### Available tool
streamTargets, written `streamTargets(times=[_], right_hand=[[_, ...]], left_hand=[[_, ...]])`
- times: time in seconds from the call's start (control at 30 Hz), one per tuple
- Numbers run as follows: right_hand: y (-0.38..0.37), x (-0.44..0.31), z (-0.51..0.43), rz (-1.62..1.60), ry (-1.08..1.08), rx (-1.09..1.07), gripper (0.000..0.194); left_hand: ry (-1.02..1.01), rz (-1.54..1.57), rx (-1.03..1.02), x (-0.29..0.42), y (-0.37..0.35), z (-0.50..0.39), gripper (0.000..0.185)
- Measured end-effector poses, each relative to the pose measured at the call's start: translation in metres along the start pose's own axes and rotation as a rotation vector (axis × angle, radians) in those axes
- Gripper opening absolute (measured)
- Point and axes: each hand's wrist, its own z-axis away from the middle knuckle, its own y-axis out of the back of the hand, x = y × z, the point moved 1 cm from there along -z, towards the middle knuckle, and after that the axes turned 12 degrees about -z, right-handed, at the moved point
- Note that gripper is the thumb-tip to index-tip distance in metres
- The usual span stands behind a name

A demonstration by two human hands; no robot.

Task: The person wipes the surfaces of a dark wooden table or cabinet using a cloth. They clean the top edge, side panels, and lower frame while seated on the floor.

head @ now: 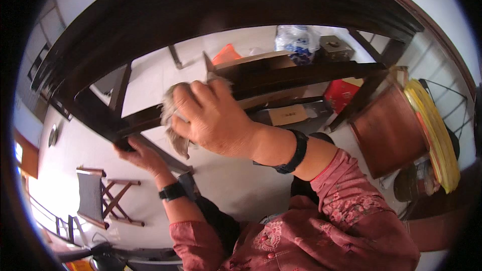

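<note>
My right hand grips a crumpled greyish cloth and presses it to the lower wooden rail of a dark wooden table. Part of the cloth is hidden under my fingers. Lower and to the left, my left hand is closed around the bottom of a dark table leg. The broad front of the table arches across the top of the view.
Beneath and behind the table are a cardboard box, a plastic-wrapped blue-and-white item, a metal case and a red box. A folding stool stands left. At right are a brown wooden piece and yellow bundle.
</note>
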Motion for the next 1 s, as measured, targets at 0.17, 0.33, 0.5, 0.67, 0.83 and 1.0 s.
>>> streamTargets(times=[0.17,0.33,0.5,0.67,0.83,1.0], right_hand=[[0.072,0.054,0.045,0.1,-0.239,-0.132,0.021],[0.142,0.102,0.101,0.301,-0.406,-0.19,0.023],[0.215,0.161,0.172,0.506,-0.565,-0.201,0.028],[0.283,0.239,0.245,0.663,-0.879,-0.236,0.033],[0.311,0.271,0.279,0.802,-0.817,-0.258,0.031],[0.286,0.233,0.263,0.425,-0.912,-0.164,0.045]], left_hand=[[-0.069,-0.084,0.011,-0.009,0.001,-0.004,0.052],[-0.054,-0.146,0.002,-0.015,0.002,-0.008,0.052],[-0.078,-0.185,-0.016,-0.021,0.003,-0.013,0.058],[-0.058,-0.233,0.029,-0.027,0.001,-0.014,0.061],[-0.047,-0.221,0.016,-0.029,0.001,-0.014,0.063],[-0.074,-0.196,0.062,-0.025,-0.002,-0.011,0.058]])
